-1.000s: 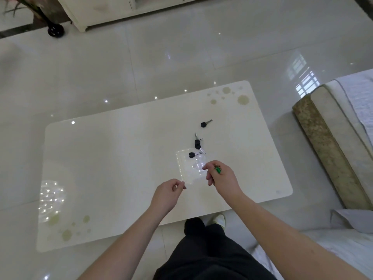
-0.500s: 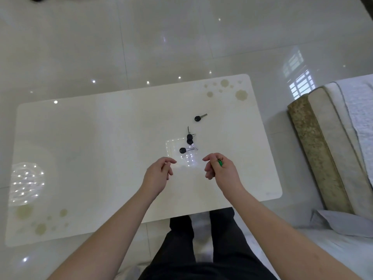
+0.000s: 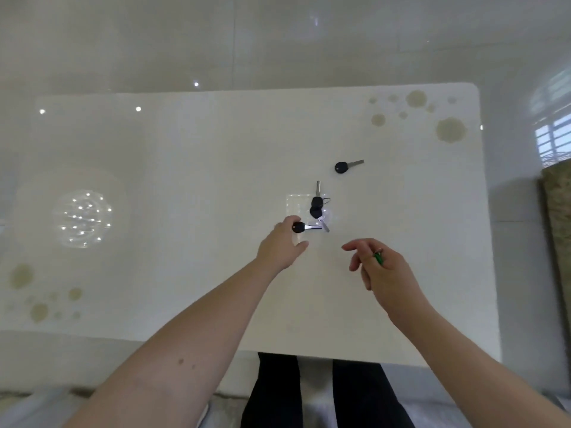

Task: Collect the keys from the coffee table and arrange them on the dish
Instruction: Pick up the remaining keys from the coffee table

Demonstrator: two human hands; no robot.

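A clear square dish [image 3: 296, 202] lies on the white coffee table [image 3: 185, 168]. Two black-headed keys [image 3: 315, 207] rest joined on it, one blade pointing away, one toward me. A third black key [image 3: 298, 227] lies across the dish's near edge. My left hand [image 3: 279, 247] touches its head with the fingertips, thumb held apart from it. A lone black key [image 3: 341, 167] sits on the table beyond the dish to the right. My right hand [image 3: 381, 270] hovers right of the dish, holding a green key [image 3: 378, 258] against the palm with its other fingers loosely spread.
A sofa arm [image 3: 556, 217] stands at the right edge of the view. My legs in black trousers [image 3: 309, 396] are at the table's near edge. A bright lamp reflection [image 3: 82, 217] and tan dot patterns [image 3: 449, 129] mark the tabletop.
Both hands have let go of the clear dish, which now rests on the table. My left hand has reached forward to the nearest black key. The view has tilted further down.
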